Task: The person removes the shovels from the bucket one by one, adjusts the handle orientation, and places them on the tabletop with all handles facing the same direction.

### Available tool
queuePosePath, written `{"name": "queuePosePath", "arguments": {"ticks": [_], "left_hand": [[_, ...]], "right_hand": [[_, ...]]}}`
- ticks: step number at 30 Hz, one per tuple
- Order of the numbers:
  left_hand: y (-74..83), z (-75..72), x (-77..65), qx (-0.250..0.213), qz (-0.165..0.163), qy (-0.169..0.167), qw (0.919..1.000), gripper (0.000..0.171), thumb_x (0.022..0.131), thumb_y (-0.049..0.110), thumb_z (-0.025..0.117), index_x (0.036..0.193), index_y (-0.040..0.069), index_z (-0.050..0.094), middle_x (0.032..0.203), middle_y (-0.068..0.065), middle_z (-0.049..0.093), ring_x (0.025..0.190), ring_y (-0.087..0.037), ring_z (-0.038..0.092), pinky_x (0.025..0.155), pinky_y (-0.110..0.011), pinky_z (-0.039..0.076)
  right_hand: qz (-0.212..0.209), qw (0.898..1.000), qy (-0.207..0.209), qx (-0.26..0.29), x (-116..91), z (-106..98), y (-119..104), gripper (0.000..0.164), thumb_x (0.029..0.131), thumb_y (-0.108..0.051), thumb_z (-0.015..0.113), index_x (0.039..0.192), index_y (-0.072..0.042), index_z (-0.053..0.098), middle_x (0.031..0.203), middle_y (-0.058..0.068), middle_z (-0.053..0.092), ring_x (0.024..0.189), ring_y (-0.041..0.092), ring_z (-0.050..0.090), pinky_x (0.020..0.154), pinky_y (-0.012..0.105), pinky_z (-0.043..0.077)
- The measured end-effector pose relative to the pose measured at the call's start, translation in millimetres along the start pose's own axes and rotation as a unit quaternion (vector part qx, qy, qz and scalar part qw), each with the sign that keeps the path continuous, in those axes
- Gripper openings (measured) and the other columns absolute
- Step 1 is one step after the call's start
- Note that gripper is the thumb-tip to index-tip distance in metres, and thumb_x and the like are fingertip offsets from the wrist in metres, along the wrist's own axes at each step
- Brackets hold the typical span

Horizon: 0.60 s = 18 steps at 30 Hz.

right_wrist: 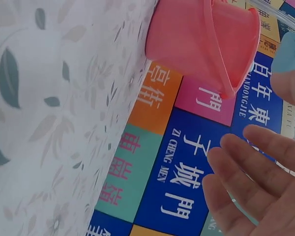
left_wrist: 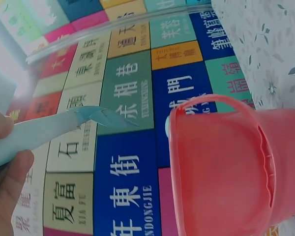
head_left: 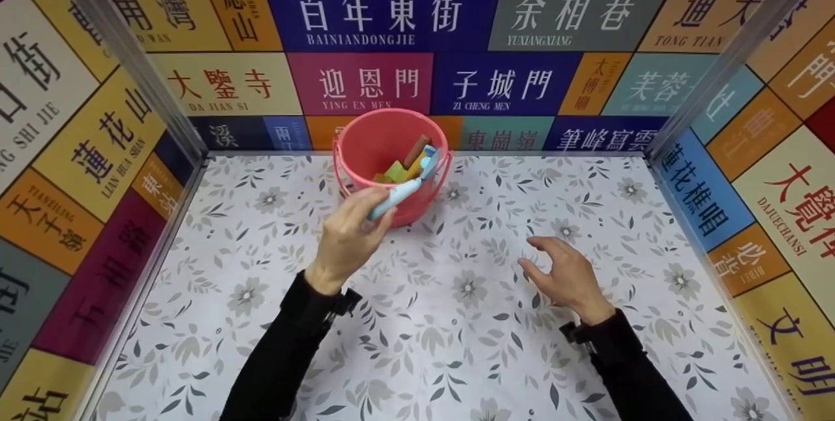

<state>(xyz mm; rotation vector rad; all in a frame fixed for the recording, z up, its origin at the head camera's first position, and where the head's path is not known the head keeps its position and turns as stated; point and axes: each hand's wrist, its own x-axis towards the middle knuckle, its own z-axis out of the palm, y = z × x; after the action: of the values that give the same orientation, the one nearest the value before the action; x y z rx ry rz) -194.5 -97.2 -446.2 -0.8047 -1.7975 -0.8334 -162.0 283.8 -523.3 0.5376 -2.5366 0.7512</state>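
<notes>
My left hand [head_left: 349, 238] grips the thick pale-blue handle of a small tool [head_left: 399, 198]. The tool's thin, curved, see-through blue head [left_wrist: 105, 117] tapers away from the handle; its exact kind is unclear. In the head view it overlaps the near right rim of a pink bucket [head_left: 372, 137], while the left wrist view shows it raised above the bucket's mouth. Inside the bucket are a brown stick-like piece [head_left: 416, 151], a green piece [head_left: 395, 171] and yellow bits, partly hidden. My right hand [head_left: 566, 277] hovers over the table, fingers loosely bent and holding nothing.
The bucket stands at the back of a table [head_left: 470, 343] covered in white leaf-and-flower cloth. Panels with coloured street-name signs [head_left: 378, 10] enclose the back and both sides, with clear strips at the corners [head_left: 665, 121]. The bucket's handle [right_wrist: 219, 54] hangs down its side.
</notes>
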Motion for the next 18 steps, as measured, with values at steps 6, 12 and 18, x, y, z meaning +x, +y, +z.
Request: {"name": "queuePosePath", "arguments": {"ticks": [6,12,18], "left_hand": [[21.0,10.6,-6.7,0.031,0.104,-0.032,0.9936,0.028,0.086,-0.007,0.090,0.112,-0.004,0.078,0.106,-0.017,0.078,0.093,-0.027,0.079,0.088,-0.029,0.069],[34.0,23.2,-17.0,0.078,0.211,-0.068,0.9721,0.021,0.114,0.004,0.058,0.109,-0.001,0.078,0.104,-0.014,0.081,0.090,-0.023,0.080,0.086,-0.026,0.069],[35.3,38.2,-32.8,0.101,0.302,-0.081,0.9444,0.027,0.114,0.000,0.055,0.106,0.002,0.080,0.105,-0.011,0.082,0.091,-0.020,0.079,0.086,-0.025,0.069]], "right_hand": [[0.029,0.995,-0.011,0.093,12.6,6.0,-8.2,0.030,0.095,0.000,0.081,0.124,0.008,0.076,0.112,0.023,0.081,0.101,0.041,0.076,0.086,0.048,0.066],[0.154,0.959,-0.057,0.232,25.8,6.6,-23.4,0.029,0.107,-0.001,0.070,0.134,0.008,0.072,0.124,0.026,0.078,0.106,0.016,0.078,0.098,0.028,0.062],[0.292,0.863,-0.087,0.402,40.7,14.3,-30.2,0.033,0.117,-0.008,0.055,0.143,0.012,0.061,0.123,0.012,0.077,0.101,0.000,0.073,0.095,0.020,0.061]]}}
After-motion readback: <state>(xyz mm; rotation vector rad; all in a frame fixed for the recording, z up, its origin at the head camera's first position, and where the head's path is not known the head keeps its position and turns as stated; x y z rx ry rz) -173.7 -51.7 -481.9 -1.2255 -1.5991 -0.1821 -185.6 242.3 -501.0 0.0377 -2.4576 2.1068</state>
